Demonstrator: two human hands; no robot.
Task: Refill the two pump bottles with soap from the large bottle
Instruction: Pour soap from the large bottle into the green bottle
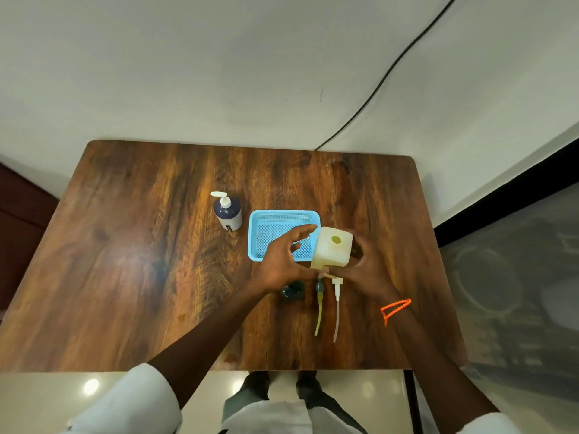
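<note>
Right of centre, our right hand (365,264) grips the large bottle (332,249), mouth up, above the counter (125,261). Our left hand (283,256) hovers open just left of it. One pump bottle (227,212) stands capped upper left; two pumps (327,303) lie below.

Wooden table (131,261): pump bottle (228,213), blue basket (255,236), pumps (327,303).

blue basket (283,216), wooden table (131,245), black cable (391,65)
</note>
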